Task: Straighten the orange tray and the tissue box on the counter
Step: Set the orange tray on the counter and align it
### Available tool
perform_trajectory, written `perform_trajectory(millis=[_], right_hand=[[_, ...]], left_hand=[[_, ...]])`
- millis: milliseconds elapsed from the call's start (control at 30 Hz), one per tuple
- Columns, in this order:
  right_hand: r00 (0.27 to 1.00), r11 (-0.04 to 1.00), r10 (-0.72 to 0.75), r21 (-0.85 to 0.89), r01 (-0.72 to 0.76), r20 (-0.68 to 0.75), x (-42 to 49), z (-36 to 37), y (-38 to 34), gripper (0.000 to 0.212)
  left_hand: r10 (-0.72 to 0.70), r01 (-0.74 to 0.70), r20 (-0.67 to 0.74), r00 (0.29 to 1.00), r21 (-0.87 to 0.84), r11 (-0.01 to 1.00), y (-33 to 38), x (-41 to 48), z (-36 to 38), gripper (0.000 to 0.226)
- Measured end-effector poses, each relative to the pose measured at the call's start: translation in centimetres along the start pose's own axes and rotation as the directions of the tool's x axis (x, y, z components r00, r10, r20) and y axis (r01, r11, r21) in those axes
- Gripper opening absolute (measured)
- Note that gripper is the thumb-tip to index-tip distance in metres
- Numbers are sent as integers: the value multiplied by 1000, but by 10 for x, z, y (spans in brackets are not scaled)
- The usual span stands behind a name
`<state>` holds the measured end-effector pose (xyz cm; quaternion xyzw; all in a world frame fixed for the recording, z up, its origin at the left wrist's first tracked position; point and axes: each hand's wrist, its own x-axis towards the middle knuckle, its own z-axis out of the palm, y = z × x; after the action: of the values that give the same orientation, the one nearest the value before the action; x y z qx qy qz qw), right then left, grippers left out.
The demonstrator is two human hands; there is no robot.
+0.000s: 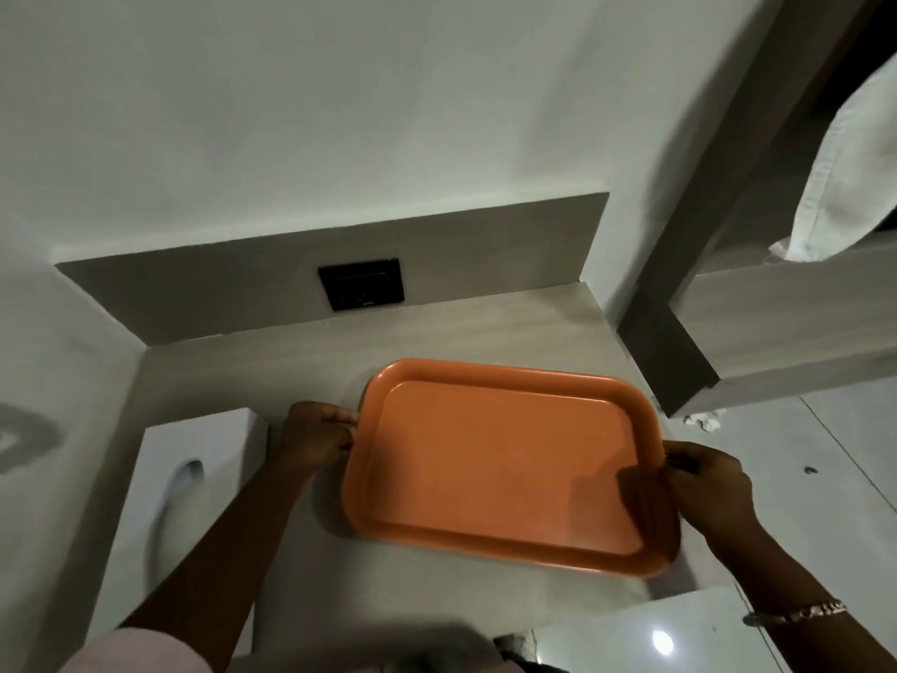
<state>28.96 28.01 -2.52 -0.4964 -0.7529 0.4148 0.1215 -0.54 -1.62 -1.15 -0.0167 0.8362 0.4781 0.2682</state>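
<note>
An empty orange tray lies on the grey counter, turned a little clockwise against the counter's edges, its right end near the counter's right edge. My left hand grips the tray's left rim. My right hand grips the right rim, thumb on top. A white tissue box with an oval slot stands on the counter to the left of the tray, close to my left forearm and apart from the tray.
A black socket plate sits in the grey backsplash behind the tray. White walls close the left and back. To the right, a glossy tiled floor, a wooden bed frame and white bedding.
</note>
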Motion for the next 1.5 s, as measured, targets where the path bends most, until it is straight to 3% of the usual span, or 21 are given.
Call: perform_trajectory(millis=[200, 367, 700, 967, 1067, 1133, 1267, 1400, 1500], right_hand=[[989, 988, -125, -79, 132, 83, 48, 0, -52, 38], [983, 984, -115, -117, 133, 144, 85, 19, -80, 31], [972, 969, -136, -181, 171, 193, 105, 49, -87, 27], [978, 967, -137, -191, 167, 160, 103, 56, -79, 30], [953, 929, -273, -222, 296, 129, 87, 60, -77, 48], [883, 834, -441, -292, 468, 158, 66, 65, -78, 52], [751, 660, -608, -360, 659, 259, 19, 85, -70, 62], [669, 529, -647, -416, 739, 366, -13, 108, -50, 70], [652, 477, -643, -456, 751, 402, -24, 123, -31, 70]], left_hand=[[-18, 14, -61, 998, -64, 998, -2, 4, -15, 27], [-16, 9, -154, 988, -48, 999, 2, 6, -22, 22], [35, -17, -329, 944, 58, 998, 9, 6, -13, 17], [103, -26, -355, 929, 217, 976, 1, 10, -13, 25], [342, -202, -309, 887, 407, 891, 2, 2, -4, 36], [470, -320, -222, 854, 488, 812, -1, -12, 10, 47], [695, -478, -12, 719, 717, 507, -30, -42, 49, 65], [672, -500, 115, 732, 760, 414, -60, -61, 77, 75], [631, -471, 177, 755, 816, 334, -80, -68, 89, 77]])
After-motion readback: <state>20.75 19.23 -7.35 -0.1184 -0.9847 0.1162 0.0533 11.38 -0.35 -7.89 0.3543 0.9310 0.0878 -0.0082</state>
